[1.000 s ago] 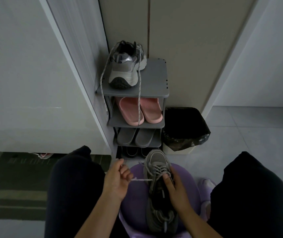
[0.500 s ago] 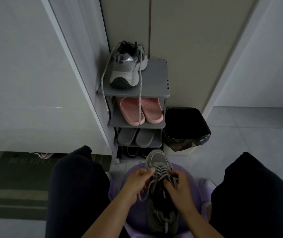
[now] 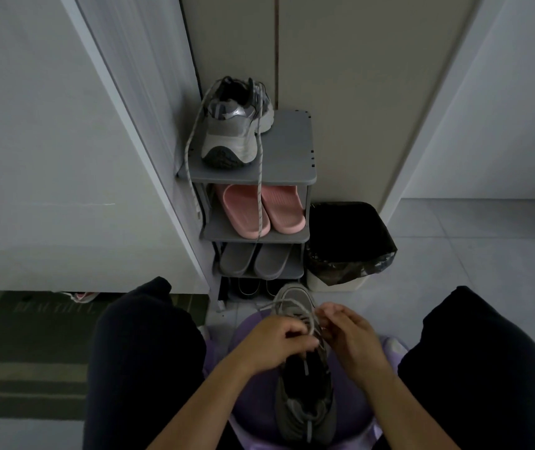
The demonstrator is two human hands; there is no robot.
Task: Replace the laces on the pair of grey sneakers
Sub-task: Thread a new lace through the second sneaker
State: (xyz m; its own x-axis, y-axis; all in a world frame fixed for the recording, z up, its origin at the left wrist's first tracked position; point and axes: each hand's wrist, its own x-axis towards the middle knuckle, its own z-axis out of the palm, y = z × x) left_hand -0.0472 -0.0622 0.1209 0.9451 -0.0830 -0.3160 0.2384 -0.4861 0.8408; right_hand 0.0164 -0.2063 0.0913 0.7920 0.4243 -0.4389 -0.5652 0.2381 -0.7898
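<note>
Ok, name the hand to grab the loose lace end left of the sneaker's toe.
Left, probably: the left hand is on that side of the sneaker, nearer the lace end, while the right hand pinches a lace loop.

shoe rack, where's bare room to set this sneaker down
The top shelf is bare right of the grey sneaker, up to its edge. Floor tiles right of the black bin are open too. Lower shelves are crowded: pink slippers, grey slippers.
</note>
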